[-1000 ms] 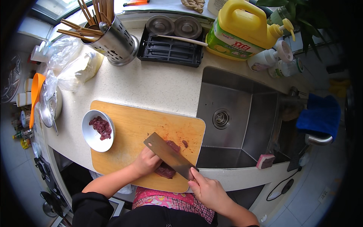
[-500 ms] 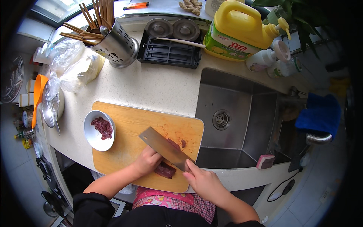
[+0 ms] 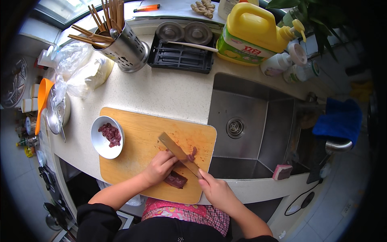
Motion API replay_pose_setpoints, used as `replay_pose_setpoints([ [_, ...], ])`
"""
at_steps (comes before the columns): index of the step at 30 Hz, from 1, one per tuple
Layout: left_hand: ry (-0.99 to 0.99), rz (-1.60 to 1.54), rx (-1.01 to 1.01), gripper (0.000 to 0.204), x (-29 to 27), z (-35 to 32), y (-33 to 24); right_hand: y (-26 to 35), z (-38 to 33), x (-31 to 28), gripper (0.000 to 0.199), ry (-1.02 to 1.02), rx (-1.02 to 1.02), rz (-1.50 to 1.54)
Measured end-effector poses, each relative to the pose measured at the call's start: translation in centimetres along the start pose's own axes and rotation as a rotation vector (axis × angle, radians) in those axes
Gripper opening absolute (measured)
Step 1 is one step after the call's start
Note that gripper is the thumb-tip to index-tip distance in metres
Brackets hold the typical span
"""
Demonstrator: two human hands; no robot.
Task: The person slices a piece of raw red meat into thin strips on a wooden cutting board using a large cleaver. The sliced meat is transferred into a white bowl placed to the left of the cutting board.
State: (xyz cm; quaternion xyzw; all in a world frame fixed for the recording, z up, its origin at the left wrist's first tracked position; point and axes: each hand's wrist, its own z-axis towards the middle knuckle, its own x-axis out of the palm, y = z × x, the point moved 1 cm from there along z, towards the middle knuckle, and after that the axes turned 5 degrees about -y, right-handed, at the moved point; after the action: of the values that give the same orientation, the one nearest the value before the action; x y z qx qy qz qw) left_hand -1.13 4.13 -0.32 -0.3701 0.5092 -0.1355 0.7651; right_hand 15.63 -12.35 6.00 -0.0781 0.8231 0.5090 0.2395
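Note:
My right hand (image 3: 217,189) grips the handle of a cleaver (image 3: 179,153), whose blade slants up and left across the wooden cutting board (image 3: 141,133). Against the near side of the blade, my left hand (image 3: 161,166) has its fingers curled down on raw meat that they mostly hide. A dark red chunk of meat (image 3: 176,180) lies on the board just beside that hand. Past the blade there is a small cut slice (image 3: 194,152), with reddish juice around it. On the board's left part stands a white bowl (image 3: 96,139) containing several meat slices (image 3: 110,134).
To the right is a steel sink (image 3: 234,105), with a pink-and-white sponge (image 3: 282,172) on its near edge. Behind the board stand a chopstick holder (image 3: 131,48), a black rack (image 3: 181,56) and a yellow detergent jug (image 3: 248,34). Plastic bags (image 3: 86,76) and an orange spatula (image 3: 43,101) are at left.
The cleaver has turned so its blade now shows more edge-on, its tip shifted right. The slice beyond the blade shows more clearly. My left hand stays nearly in place.

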Motion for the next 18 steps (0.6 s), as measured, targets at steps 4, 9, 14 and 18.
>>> replay_pose_setpoints([
  [4,-0.026,-0.03,0.009,0.031,0.0,0.8,-0.5,0.3,0.4,-0.2,0.042,0.013,0.069,0.066],
  [9,-0.06,-0.059,0.023,0.03,0.2,1.4,-0.7,1.0,2.8,0.6,0.039,-0.023,0.044,0.09],
  [14,-0.046,-0.035,0.011,0.03,0.0,0.3,-0.4,0.8,0.6,-2.0,0.04,-0.058,0.092,0.128],
  [18,-0.02,0.002,0.016,0.031,-0.1,-0.2,-0.1,2.3,-0.1,-2.9,0.038,0.076,0.012,-0.001],
])
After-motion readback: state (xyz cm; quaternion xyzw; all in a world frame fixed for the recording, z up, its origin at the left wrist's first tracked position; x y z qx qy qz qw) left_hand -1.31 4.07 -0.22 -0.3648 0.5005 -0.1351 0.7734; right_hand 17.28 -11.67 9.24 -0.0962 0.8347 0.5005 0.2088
